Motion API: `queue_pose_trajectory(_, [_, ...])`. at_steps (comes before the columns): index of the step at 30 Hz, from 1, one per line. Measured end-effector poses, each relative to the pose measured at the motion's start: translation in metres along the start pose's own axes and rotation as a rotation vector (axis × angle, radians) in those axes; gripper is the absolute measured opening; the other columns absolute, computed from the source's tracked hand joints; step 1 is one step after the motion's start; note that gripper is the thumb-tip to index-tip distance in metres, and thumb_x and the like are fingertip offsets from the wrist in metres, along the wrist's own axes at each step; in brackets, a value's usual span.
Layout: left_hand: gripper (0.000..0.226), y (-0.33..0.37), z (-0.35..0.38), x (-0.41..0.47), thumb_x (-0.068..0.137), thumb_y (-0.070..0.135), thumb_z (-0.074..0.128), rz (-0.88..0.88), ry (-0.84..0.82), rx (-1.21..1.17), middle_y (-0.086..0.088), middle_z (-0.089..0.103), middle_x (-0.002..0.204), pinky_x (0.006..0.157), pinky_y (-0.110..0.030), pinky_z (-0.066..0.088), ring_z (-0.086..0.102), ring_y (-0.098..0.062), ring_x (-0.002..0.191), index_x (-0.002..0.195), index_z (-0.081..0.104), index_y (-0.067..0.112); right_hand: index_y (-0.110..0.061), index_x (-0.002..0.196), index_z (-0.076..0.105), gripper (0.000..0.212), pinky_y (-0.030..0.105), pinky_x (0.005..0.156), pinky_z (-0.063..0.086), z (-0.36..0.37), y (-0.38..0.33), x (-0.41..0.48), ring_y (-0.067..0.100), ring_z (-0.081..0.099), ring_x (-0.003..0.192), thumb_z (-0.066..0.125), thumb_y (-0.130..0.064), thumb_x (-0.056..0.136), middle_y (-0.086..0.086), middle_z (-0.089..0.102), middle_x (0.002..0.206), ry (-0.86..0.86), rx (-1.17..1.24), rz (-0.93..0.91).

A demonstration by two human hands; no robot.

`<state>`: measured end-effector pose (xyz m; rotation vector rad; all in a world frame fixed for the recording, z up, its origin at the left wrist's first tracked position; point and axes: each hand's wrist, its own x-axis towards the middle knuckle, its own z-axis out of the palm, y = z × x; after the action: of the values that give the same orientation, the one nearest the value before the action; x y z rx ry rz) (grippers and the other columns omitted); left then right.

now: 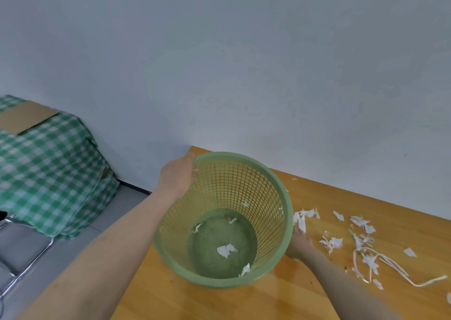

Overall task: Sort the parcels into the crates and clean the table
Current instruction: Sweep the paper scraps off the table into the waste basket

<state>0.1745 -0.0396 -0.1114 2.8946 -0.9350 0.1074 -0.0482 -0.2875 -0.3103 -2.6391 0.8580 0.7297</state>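
A green plastic mesh waste basket (268, 183) stands over the left end of the wooden table (244, 302), tilted toward me, with a few white paper scraps on its bottom. My left hand (177, 173) grips its far left rim. My right hand (297, 244) is at the basket's right side, low on the table, blurred and partly hidden behind the basket wall. Torn white paper scraps (334, 241) and a long white strip (400, 268) lie scattered on the table to the right of that hand.
A pale wall runs along the table's far edge. To the left, on the grey floor, stands something draped in a green checked cloth (48, 173) with a flat cardboard piece (24, 117) on top. A metal frame (26, 266) shows at lower left.
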Motion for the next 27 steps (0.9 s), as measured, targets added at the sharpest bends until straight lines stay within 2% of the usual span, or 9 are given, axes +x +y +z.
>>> queue_pose_trajectory(4, [0.025, 0.000, 0.002, 0.000, 0.098, 0.029, 0.045, 0.003, 0.005, 0.003, -0.013, 0.063, 0.093, 0.060, -0.033, 0.037, 0.059, -0.033, 0.083, 0.112, 0.045, 0.008, -0.012, 0.140, 0.042, 0.053, 0.041, 0.104, 0.038, -0.005, 0.008, 0.001, 0.026, 0.030, 0.134, 0.042, -0.010, 0.088, 0.003, 0.026, 0.153, 0.096, 0.238, -0.002])
queue_pose_trajectory(7, [0.024, -0.003, 0.003, 0.001, 0.098, 0.028, 0.045, 0.003, 0.008, 0.001, -0.013, 0.063, 0.093, 0.060, -0.033, 0.037, 0.057, -0.031, 0.080, 0.111, 0.046, 0.007, -0.002, 0.137, 0.045, 0.046, 0.024, 0.092, 0.040, -0.054, -0.009, -0.038, 0.024, 0.039, 0.129, 0.043, 0.001, 0.092, 0.008, 0.035, 0.148, 0.365, 0.652, 0.095])
queue_pose_trajectory(10, [0.025, -0.004, 0.004, 0.003, 0.097, 0.028, 0.046, 0.006, -0.001, 0.003, -0.013, 0.063, 0.095, 0.062, -0.034, 0.040, 0.058, -0.033, 0.084, 0.111, 0.046, 0.007, -0.008, 0.126, 0.057, 0.041, 0.007, 0.072, 0.038, -0.107, -0.027, -0.078, 0.013, 0.048, 0.110, 0.040, 0.006, 0.091, 0.005, 0.048, 0.139, 0.665, 1.007, -0.023])
queue_pose_trajectory(13, [0.027, -0.005, 0.004, 0.004, 0.097, 0.027, 0.046, 0.015, -0.008, -0.009, -0.014, 0.062, 0.095, 0.062, -0.033, 0.039, 0.059, -0.033, 0.087, 0.115, 0.046, 0.007, -0.022, 0.105, 0.067, 0.043, 0.007, 0.089, 0.039, -0.146, -0.051, -0.119, -0.001, 0.053, 0.110, 0.040, 0.008, 0.091, -0.006, 0.062, 0.122, 0.695, 1.267, -0.299])
queue_pose_trajectory(16, [0.027, -0.003, 0.004, 0.002, 0.097, 0.026, 0.046, 0.024, 0.001, -0.022, -0.014, 0.062, 0.097, 0.061, -0.033, 0.037, 0.058, -0.032, 0.086, 0.117, 0.045, 0.008, -0.020, 0.105, 0.071, 0.037, 0.016, 0.097, 0.041, -0.167, -0.067, -0.147, -0.001, 0.056, 0.112, 0.044, 0.003, 0.094, -0.009, 0.068, 0.113, 0.509, 1.161, -0.573])
queue_pose_trajectory(20, [0.028, -0.003, 0.003, 0.000, 0.097, 0.027, 0.046, 0.028, -0.001, -0.029, -0.014, 0.062, 0.097, 0.062, -0.033, 0.037, 0.058, -0.033, 0.087, 0.116, 0.045, 0.008, -0.026, 0.134, 0.047, 0.044, 0.015, 0.103, 0.033, -0.165, -0.078, -0.152, -0.006, 0.047, 0.122, 0.046, -0.005, 0.096, -0.017, 0.072, 0.099, 0.358, 0.771, -0.676])
queue_pose_trajectory(23, [0.027, -0.004, 0.003, 0.000, 0.096, 0.027, 0.046, 0.035, -0.005, -0.042, -0.014, 0.062, 0.096, 0.063, -0.034, 0.040, 0.059, -0.033, 0.087, 0.114, 0.045, 0.007, -0.029, 0.113, 0.063, 0.027, 0.019, 0.102, 0.038, -0.165, -0.080, -0.151, -0.008, 0.056, 0.108, 0.063, -0.014, 0.090, -0.013, 0.073, 0.083, 0.501, 0.815, -0.587])
queue_pose_trajectory(25, [0.026, -0.004, 0.003, -0.001, 0.097, 0.027, 0.046, 0.033, -0.005, -0.045, -0.013, 0.062, 0.094, 0.063, -0.033, 0.041, 0.058, -0.032, 0.083, 0.113, 0.045, 0.007, -0.031, 0.087, 0.069, 0.019, 0.019, 0.095, 0.043, -0.166, -0.076, -0.150, -0.005, 0.061, 0.091, 0.074, -0.013, 0.080, -0.011, 0.070, 0.078, 0.601, 0.886, -0.530])
queue_pose_trajectory(27, [0.025, -0.003, 0.002, -0.001, 0.097, 0.027, 0.046, 0.030, 0.002, -0.045, -0.011, 0.060, 0.090, 0.061, -0.033, 0.038, 0.052, -0.028, 0.076, 0.113, 0.045, 0.008, -0.029, 0.077, 0.070, 0.019, 0.017, 0.084, 0.045, -0.168, -0.067, -0.145, 0.002, 0.060, 0.079, 0.078, -0.012, 0.075, -0.012, 0.062, 0.071, 0.658, 0.988, -0.444])
